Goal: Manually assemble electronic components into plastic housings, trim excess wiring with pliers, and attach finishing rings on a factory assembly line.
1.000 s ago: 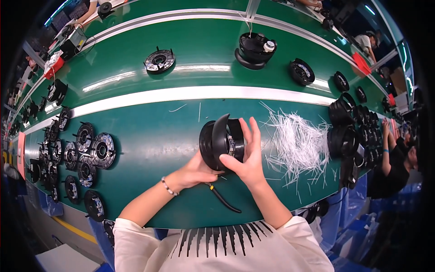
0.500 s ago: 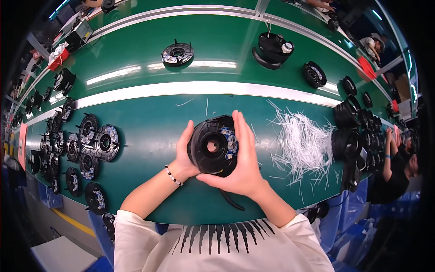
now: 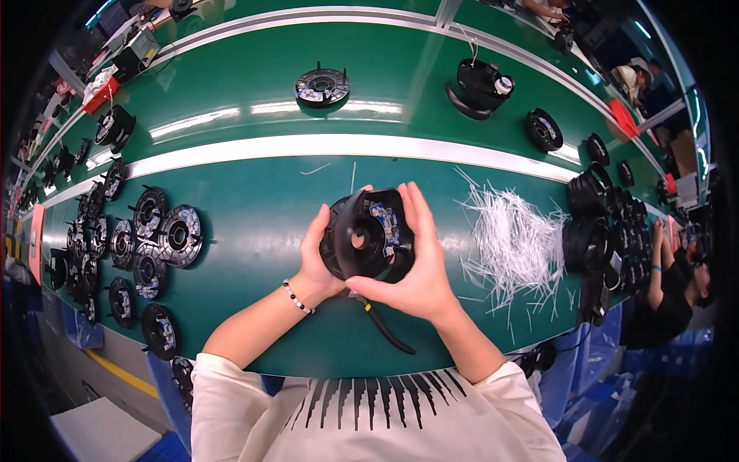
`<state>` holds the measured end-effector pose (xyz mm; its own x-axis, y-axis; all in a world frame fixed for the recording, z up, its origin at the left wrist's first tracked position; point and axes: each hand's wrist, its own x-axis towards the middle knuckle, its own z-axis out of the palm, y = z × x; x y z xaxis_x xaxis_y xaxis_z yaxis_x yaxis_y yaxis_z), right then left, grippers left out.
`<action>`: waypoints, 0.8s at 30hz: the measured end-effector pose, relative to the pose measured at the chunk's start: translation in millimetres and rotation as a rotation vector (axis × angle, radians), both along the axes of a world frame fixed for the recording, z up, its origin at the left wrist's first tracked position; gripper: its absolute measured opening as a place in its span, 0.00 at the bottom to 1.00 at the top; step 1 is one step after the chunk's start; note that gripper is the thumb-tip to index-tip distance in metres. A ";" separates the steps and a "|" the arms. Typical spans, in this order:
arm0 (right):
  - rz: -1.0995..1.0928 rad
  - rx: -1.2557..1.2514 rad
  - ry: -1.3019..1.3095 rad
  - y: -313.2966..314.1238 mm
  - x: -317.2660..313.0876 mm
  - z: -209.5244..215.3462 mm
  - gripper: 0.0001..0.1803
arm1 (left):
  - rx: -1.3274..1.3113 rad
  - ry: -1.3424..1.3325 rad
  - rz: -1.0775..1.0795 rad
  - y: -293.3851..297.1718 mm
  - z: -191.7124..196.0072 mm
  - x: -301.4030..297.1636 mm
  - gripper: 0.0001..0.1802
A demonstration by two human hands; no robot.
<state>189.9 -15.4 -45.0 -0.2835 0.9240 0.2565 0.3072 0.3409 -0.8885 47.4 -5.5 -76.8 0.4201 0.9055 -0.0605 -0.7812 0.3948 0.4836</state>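
Between my two hands is a round black plastic housing with a hole in the middle and a blue circuit board inside. A curved black edge stands up across it, blurred by motion. My left hand is wrapped round its left side, fingers partly hidden behind. My right hand cups the right side, thumb along the lower front and fingers up the far side. On the green table below the hands lies a tool with a curved black handle and a yellow band; its head is hidden.
Several round black discs with circuit boards crowd the table's left. A heap of thin white strips lies to the right, beside stacked black rings. Across a white rail, a green belt carries a disc and a larger black unit.
The housing has tilted in my hands, showing more of the circuit board and a raised curved edge. Parts on the far green belt have shifted right. More of the tool's handle shows.
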 end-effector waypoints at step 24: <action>-0.040 0.180 -0.287 4.8 -2.8 10.0 0.63 | 0.089 0.120 -0.077 -0.4 2.0 -9.4 0.36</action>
<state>187.1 -10.7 -35.0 -0.3321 0.8831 0.3314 0.5524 0.4669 -0.6906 38.0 -5.9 -74.8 0.4831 0.8749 -0.0352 -0.6846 0.4025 0.6078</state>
